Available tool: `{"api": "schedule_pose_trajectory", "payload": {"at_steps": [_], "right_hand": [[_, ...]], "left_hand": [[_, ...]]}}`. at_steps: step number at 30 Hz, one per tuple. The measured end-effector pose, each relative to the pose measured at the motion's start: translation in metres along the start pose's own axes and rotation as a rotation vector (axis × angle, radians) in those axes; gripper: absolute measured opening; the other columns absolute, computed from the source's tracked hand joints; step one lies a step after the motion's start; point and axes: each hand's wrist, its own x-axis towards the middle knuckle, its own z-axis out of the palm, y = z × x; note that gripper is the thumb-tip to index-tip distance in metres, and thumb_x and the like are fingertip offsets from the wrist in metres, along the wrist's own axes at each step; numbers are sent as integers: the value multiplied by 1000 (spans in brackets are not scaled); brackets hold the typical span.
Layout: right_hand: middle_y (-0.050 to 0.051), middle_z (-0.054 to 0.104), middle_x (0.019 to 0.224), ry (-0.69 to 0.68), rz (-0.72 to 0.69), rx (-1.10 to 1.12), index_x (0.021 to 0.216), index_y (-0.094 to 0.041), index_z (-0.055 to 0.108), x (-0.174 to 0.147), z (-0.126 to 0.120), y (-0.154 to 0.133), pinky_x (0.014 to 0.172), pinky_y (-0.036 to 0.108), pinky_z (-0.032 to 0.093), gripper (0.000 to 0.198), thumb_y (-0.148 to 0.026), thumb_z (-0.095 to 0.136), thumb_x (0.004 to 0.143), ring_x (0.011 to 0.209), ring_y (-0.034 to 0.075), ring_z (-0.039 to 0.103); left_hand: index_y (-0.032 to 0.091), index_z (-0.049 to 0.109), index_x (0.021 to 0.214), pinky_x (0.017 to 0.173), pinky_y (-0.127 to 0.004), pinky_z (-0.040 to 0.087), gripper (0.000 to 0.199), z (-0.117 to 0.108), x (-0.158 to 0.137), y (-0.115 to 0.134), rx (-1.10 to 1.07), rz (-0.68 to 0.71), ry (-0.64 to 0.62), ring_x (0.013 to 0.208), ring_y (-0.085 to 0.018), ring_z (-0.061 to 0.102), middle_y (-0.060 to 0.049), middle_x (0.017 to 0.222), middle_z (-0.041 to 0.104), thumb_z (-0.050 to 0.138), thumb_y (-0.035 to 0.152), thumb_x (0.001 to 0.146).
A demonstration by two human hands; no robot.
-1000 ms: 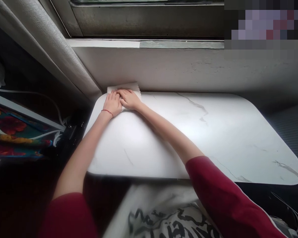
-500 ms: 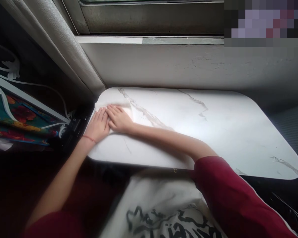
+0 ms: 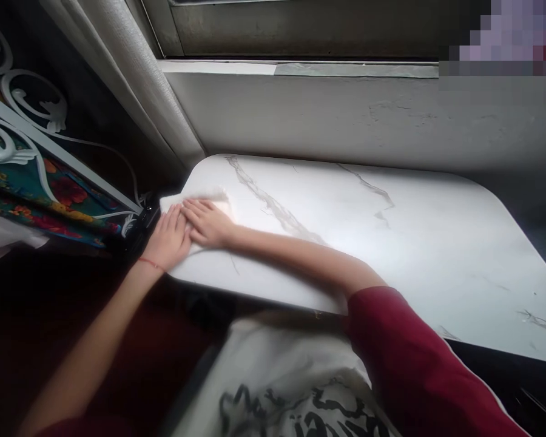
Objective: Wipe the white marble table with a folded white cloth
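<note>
A white cloth (image 3: 217, 195) lies spread on the left end of a white marble-patterned tabletop (image 3: 273, 273), its left corner reaching past the table's edge. My left hand (image 3: 168, 238), with a thin red string at the wrist, rests flat on the cloth's near left part, fingers stretched out. Beside it, my right hand (image 3: 208, 224) presses flat on the cloth, fingers extended and their tips close to the left hand. Both palms hide the middle of the cloth. Neither hand is wrapped round anything.
Behind the table runs a pale wall (image 3: 300, 115) below a window frame (image 3: 309, 36). A light curtain (image 3: 131, 67) hangs at the back left. White scrolled metalwork (image 3: 36, 100) and floral fabric (image 3: 68, 194) stand left of the table. The table's rounded edge borders a dark space in front.
Both hands and the cloth have slid left across the tabletop, so the cloth now passes the left edge. The camera view has turned slightly; the hands stay flat.
</note>
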Motion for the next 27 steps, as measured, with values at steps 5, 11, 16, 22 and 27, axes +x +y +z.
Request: {"api": "schedule_pose_trajectory", "payload": {"at_steps": [5,11,16,22,27], "right_hand": [[23,46,157,-11,77,-40,147,2,46,16,-12,66,124,44,29,58,-28,42,97,148,29,41],[20,47,157,3,278,-87,146,-1,48,-10,-45,131,123,44,30,56,-23,41,95,148,28,42],[21,49,155,74,438,-123,145,-1,49,-39,-66,151,122,48,30,56,-18,38,93,146,30,43],[24,44,157,74,377,-173,148,3,47,-80,-59,106,123,50,27,59,-23,41,95,148,34,40],[27,43,157,105,277,-125,149,5,44,-131,-57,26,123,56,28,63,-29,39,97,148,39,38]], "left_hand": [[-4,37,152,129,-47,20,62,2,73,13,18,-57,-94,156,-31,26,-23,164,32,31,24,97],[-7,36,149,129,-46,19,56,4,153,65,-24,32,-109,155,-32,24,-23,165,30,29,22,103],[-3,36,152,129,-43,18,57,6,184,103,-37,109,-75,155,-28,25,-19,165,33,26,23,103],[-4,41,151,128,-47,23,61,6,135,115,-15,186,-57,154,-32,30,-22,162,37,32,23,97],[0,44,151,127,-50,27,62,1,38,131,6,223,39,154,-32,30,-21,161,39,28,26,98]]}}
